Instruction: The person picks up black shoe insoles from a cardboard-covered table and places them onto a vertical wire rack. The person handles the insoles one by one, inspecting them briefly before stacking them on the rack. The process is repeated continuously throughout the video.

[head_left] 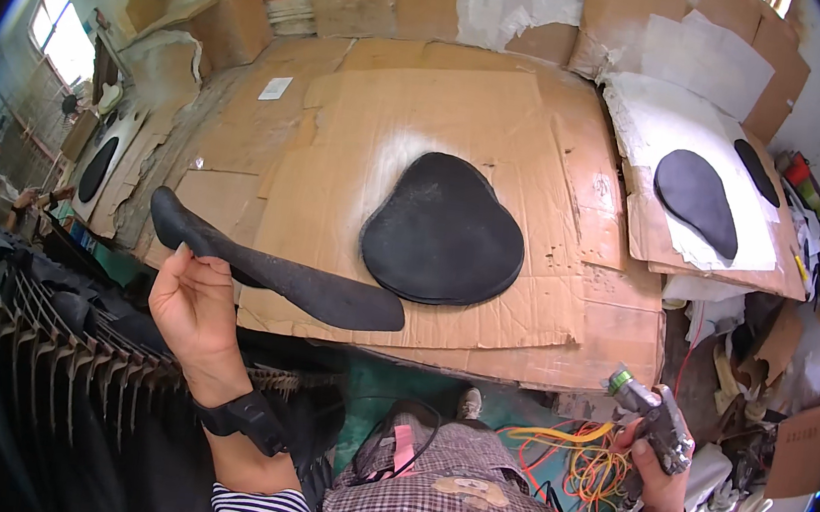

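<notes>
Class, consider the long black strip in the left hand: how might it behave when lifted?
The long black strip may be light, since the left hand holds it in just a pinch. It could be fairly stiff: it shows little sag, though whether its far end is supported is unclear. Held toward one end, it might swing or twist.

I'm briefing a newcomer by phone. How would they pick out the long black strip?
Start at the cardboard-covered table in the middle and go to its near left side. There the person's left hand pinches a long black strip near its left end, slanting down toward the right. Unlike the broad, rounded black pad beside it, it is narrow and gently curved.
</notes>
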Demonstrator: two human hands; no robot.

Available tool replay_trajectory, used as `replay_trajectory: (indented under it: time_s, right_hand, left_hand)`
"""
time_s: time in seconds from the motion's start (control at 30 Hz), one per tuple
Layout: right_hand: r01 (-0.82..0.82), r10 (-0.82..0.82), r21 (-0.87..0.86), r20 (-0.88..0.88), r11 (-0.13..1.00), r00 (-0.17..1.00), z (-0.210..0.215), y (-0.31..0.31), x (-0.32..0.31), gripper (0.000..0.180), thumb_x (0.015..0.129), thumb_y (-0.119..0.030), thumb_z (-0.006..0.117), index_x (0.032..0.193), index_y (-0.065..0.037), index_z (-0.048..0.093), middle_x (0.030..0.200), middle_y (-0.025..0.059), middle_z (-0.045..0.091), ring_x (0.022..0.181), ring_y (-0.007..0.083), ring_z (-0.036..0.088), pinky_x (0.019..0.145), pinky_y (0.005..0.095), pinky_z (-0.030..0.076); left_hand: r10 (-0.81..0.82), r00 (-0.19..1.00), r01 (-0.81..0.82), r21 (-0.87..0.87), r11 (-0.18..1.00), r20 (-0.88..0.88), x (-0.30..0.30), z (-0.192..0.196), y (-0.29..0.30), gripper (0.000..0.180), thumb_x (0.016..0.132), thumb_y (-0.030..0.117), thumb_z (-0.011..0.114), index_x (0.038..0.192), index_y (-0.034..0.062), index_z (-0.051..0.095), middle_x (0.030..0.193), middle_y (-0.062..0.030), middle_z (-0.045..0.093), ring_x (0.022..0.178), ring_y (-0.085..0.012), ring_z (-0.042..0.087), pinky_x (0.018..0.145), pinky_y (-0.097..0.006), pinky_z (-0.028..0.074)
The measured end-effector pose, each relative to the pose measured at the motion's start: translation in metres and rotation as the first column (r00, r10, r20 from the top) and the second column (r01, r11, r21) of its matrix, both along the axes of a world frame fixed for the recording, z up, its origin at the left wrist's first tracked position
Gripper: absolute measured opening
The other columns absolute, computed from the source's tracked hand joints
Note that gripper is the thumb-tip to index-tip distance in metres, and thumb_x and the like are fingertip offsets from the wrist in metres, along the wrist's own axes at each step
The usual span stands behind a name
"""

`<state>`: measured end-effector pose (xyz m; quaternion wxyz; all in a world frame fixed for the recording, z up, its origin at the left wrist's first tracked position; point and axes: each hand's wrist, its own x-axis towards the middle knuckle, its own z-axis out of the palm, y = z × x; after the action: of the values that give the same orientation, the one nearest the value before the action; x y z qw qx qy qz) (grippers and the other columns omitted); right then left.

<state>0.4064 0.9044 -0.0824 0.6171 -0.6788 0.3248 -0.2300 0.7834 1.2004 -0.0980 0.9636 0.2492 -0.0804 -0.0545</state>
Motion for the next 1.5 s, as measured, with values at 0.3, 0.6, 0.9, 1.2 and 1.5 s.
replay_trajectory:
  time_s: [0.3,0.6,0.9,1.2,1.5]
  right_hand:
    - [-0.105,0.103,-0.003,-0.199,0.994,0.975,0.019,0.004,-0.039,0.058,0.080,-0.022,0.073,0.126,0.004,0.050,0.083,0.0076,0.063,0.075,0.0149,0.062,0.068,0.0279,0.049]
    - [-0.238,0.252,0.145,-0.087,0.960,0.964,-0.006,0.010,0.009,0.056,0.080,-0.013,0.070,0.129,0.003,0.048,0.087,0.0101,0.065,0.074,0.0145,0.061,0.069,0.0279,0.050]
    - [0.038,-0.035,0.075,-0.046,0.996,0.998,-0.009,0.001,0.026,0.056,0.082,-0.023,0.071,0.125,0.004,0.047,0.084,0.0061,0.061,0.074,0.0146,0.061,0.069,0.0274,0.050]
    - [0.061,-0.068,-0.063,-0.112,0.996,0.991,-0.007,0.008,-0.027,0.057,0.083,-0.020,0.069,0.130,0.003,0.046,0.084,0.0053,0.061,0.074,0.0124,0.059,0.069,0.0261,0.048]
    - [-0.243,0.243,-0.010,0.019,0.970,0.970,0.004,0.005,-0.011,0.053,0.087,-0.005,0.065,0.135,-0.002,0.045,0.108,0.0061,0.061,0.096,0.0124,0.058,0.084,0.0292,0.047]
  left_hand:
    - [-0.208,0.969,0.215,-0.045,0.976,0.132,0.007,-0.016,0.014,0.030,0.091,-0.001,0.044,0.119,-0.0057,0.055,0.118,-0.0166,0.063,0.110,-0.0240,0.060,0.103,-0.038,0.043]
    - [0.015,0.994,-0.024,0.084,0.996,0.106,-0.010,-0.008,0.017,0.037,0.092,0.000,0.041,0.128,-0.0006,0.051,0.123,-0.0133,0.060,0.113,-0.0241,0.058,0.103,-0.038,0.043]
    - [-0.041,0.996,0.039,0.023,0.999,0.085,-0.012,-0.015,0.016,0.039,0.090,-0.002,0.044,0.128,-0.0015,0.051,0.124,-0.0137,0.060,0.114,-0.0240,0.058,0.102,-0.038,0.043]
    - [-0.010,0.999,0.014,0.126,0.992,-0.033,0.001,-0.028,0.007,0.029,0.088,0.003,0.052,0.116,-0.0030,0.058,0.115,-0.0133,0.064,0.107,-0.0226,0.060,0.098,-0.037,0.045]
    - [-0.169,0.985,0.169,0.224,0.960,-0.020,0.019,-0.046,0.027,0.031,0.093,0.014,0.053,0.117,-0.0065,0.056,0.120,-0.0145,0.060,0.109,-0.0214,0.056,0.100,-0.033,0.040]
